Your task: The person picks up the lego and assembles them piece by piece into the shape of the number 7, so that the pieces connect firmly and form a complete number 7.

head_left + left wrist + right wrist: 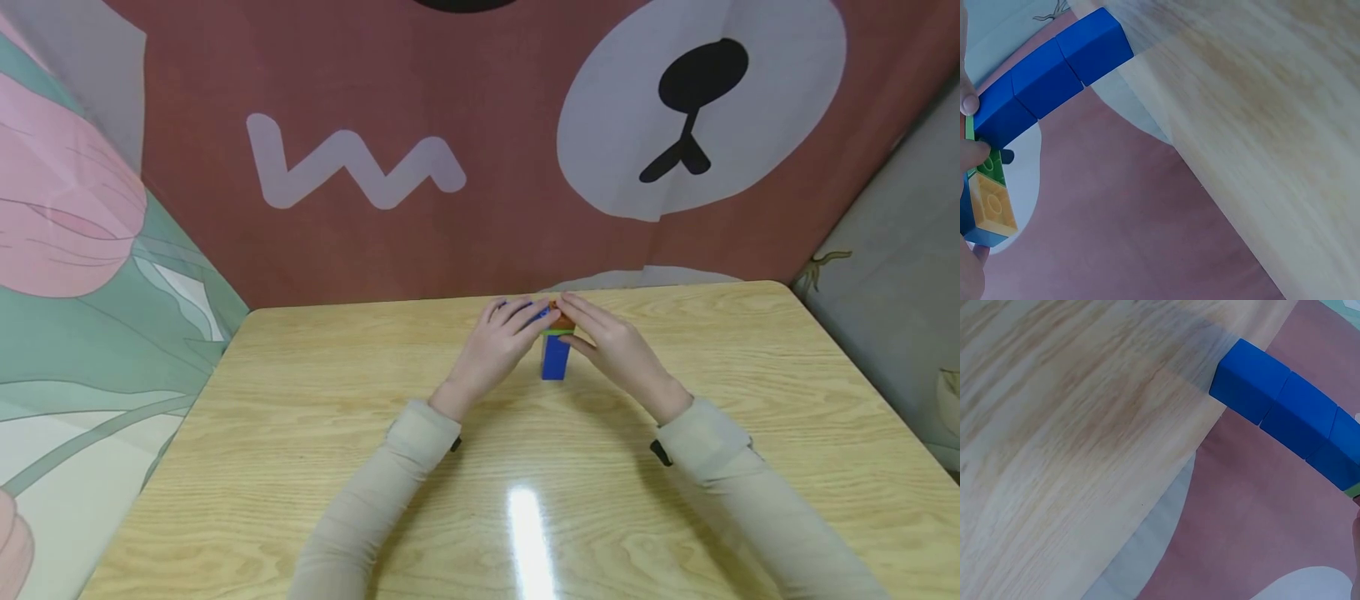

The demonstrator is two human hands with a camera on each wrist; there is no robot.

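Note:
A tower of toy building bricks stands on the table, its column made of stacked blue bricks. A thin green layer tops the column, and an orange-brown brick sits above it. From the left, my left hand holds the upper bricks, its fingers lying over a blue brick. My right hand grips the top from the right, with the thumb lower near the column. A yellow-orange brick juts out sideways with its hollow underside showing in the left wrist view. Fingers hide much of the top.
The wooden table extends around the tower, with its far edge close behind it. A brown cloth with a printed bear face hangs behind that edge. Patterned cloths hang at both sides.

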